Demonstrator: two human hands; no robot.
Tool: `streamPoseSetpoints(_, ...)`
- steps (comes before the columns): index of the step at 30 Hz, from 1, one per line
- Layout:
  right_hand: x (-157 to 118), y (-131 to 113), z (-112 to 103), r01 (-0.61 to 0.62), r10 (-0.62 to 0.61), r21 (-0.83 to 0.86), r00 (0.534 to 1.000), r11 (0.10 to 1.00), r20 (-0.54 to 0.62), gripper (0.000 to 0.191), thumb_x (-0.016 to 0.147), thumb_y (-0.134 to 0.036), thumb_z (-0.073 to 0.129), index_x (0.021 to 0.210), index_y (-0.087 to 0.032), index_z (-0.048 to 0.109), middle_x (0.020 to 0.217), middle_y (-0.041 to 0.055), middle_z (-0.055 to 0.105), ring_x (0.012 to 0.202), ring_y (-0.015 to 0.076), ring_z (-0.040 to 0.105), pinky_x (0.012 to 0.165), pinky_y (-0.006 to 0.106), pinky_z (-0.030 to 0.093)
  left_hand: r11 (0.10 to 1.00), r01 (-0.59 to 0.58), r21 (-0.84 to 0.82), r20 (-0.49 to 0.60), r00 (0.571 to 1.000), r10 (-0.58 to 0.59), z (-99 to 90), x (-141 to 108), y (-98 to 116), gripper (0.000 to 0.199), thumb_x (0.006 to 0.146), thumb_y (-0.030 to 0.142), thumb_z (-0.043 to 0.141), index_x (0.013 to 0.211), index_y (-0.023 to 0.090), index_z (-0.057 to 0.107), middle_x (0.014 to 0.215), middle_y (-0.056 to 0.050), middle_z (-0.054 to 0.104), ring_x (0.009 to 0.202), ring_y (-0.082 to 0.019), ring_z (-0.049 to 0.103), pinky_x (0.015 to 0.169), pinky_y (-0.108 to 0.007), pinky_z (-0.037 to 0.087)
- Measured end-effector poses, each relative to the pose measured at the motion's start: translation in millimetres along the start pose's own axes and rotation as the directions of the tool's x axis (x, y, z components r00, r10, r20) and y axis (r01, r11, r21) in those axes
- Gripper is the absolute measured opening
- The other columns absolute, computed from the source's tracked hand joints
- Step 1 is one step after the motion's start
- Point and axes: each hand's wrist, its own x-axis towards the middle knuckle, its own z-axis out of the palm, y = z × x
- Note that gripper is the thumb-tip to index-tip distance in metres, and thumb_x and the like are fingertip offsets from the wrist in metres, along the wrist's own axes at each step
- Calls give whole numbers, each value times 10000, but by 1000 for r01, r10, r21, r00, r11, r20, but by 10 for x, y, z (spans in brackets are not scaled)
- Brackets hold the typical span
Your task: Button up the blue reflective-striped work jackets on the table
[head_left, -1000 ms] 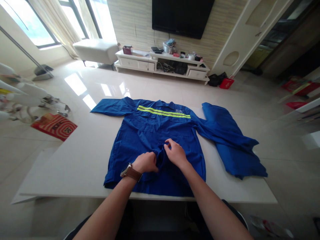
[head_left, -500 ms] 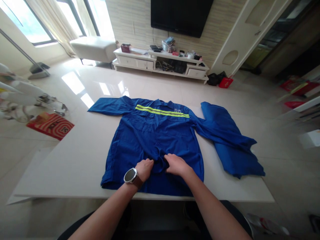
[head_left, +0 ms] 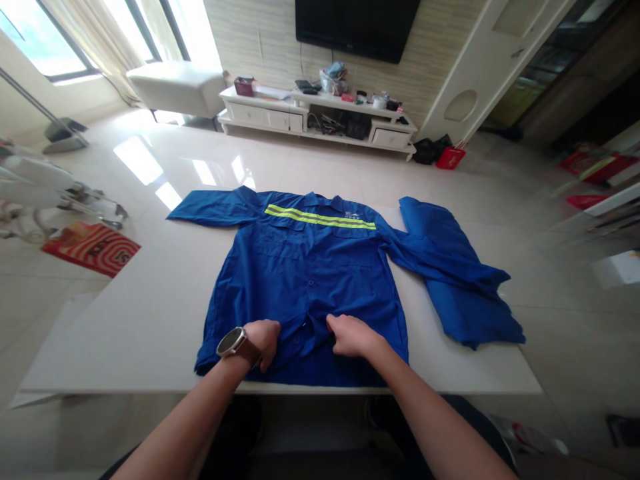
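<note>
A blue work jacket (head_left: 345, 260) lies spread front-up on the white table (head_left: 130, 320), its collar pointing away from me. A yellow-green reflective stripe (head_left: 320, 217) crosses its chest. My left hand (head_left: 263, 339), with a watch on the wrist, pinches the jacket's front near the lower hem. Across from it, my right hand (head_left: 351, 335) grips the other front edge, fingers closed. Between the hands the cloth is bunched, and a button (head_left: 311, 283) shows above. The jacket's right-side sleeve lies over a folded blue garment (head_left: 463, 313). My fingertips are partly hidden by cloth.
A red patterned paper bag (head_left: 95, 248) stands by the table's left edge. Beyond the tiled floor are a white TV cabinet (head_left: 260, 117) with small items on it and a white bench (head_left: 177, 87). A red bag (head_left: 451, 157) sits beside the cabinet.
My left hand has moved left, drawing its front edge away from my right hand, so the gap between the hands is wider. My right hand has barely moved. The view has shifted slightly.
</note>
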Motion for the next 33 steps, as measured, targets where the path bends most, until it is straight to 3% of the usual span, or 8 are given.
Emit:
streamPoseSetpoints(3, -142, 10, 62, 31, -53, 107, 977, 994, 208, 230, 670, -121, 732, 878, -207, 779, 909, 74, 784, 829, 242, 727, 648, 270, 471, 995, 85, 56, 145, 985, -92, -72, -20, -86, 218, 431, 109, 862, 487, 198, 671, 616, -92, 721, 695, -306, 735, 631, -370, 600)
streamPoseSetpoints(6, -255, -21, 175, -6, -69, 193, 921, 981, 383, 155, 644, -93, 746, 723, -221, 782, 758, 17, 761, 694, 191, 695, 593, 251, 448, 994, 86, 73, 178, 979, -97, -130, -100, -56, 266, 492, 109, 817, 401, 177, 576, 591, -93, 691, 709, -296, 730, 671, -377, 597)
streamPoseSetpoints(12, -235, -7, 328, 15, -98, 192, 898, 981, 430, 166, 635, -84, 770, 729, -221, 776, 729, -12, 736, 672, 166, 673, 565, 232, 418, 995, -11, 102, 56, 998, 6, -82, -227, 146, 320, 483, 231, 871, 418, 189, 560, 600, -45, 682, 673, -250, 704, 726, -371, 585)
streamPoseSetpoints(17, -176, 53, 295, 66, -114, 188, 958, 980, 262, 178, 694, -275, 837, 848, -228, 762, 846, 12, 752, 750, 184, 684, 584, 241, 408, 996, -74, 48, 16, 997, 74, -124, -130, 63, 114, 559, 187, 744, 522, 188, 636, 634, -45, 698, 644, -222, 679, 640, -322, 527)
streamPoseSetpoints(23, -136, -34, 225, 135, -134, -3, 986, 991, -101, 144, 867, -247, 661, 1000, -206, 697, 1003, 72, 729, 926, 226, 686, 751, 297, 464, 970, -142, -199, -284, 955, 82, -281, -149, -611, 197, 604, 189, 621, 796, 192, 668, 763, 3, 701, 743, -175, 655, 654, -245, 468)
streamPoseSetpoints(26, -86, -176, 258, 218, -224, -51, 947, 975, -231, 233, 906, -279, 639, 1124, -196, 657, 1147, 97, 683, 1049, 229, 647, 847, 313, 484, 968, -96, -230, -328, 945, 15, -147, -308, -943, 296, 537, 190, 664, 830, 200, 621, 791, 36, 648, 763, -163, 615, 646, -230, 455)
streamPoseSetpoints(30, -30, -366, 372, 306, -315, -77, 905, 949, -287, 284, 904, -310, 664, 1164, -198, 647, 1209, 97, 655, 1114, 233, 603, 891, 324, 495, 971, 126, -201, -225, 959, -171, 188, -495, -1112, 459, 454, 94, 672, 898, 194, 613, 864, 22, 634, 798, -187, 605, 625, -242, 449)
streamPoseSetpoints(33, -16, -443, 479, 376, -396, -125, 876, 918, -275, 208, 902, -320, 670, 1076, -206, 679, 1284, 97, 636, 1189, 249, 570, 928, 353, 495, 987, 87, -137, -352, 927, -130, 388, -590, -1124, 420, 487, 36, 624, 885, 172, 620, 954, -24, 655, 905, -203, 614, 740, -255, 476)
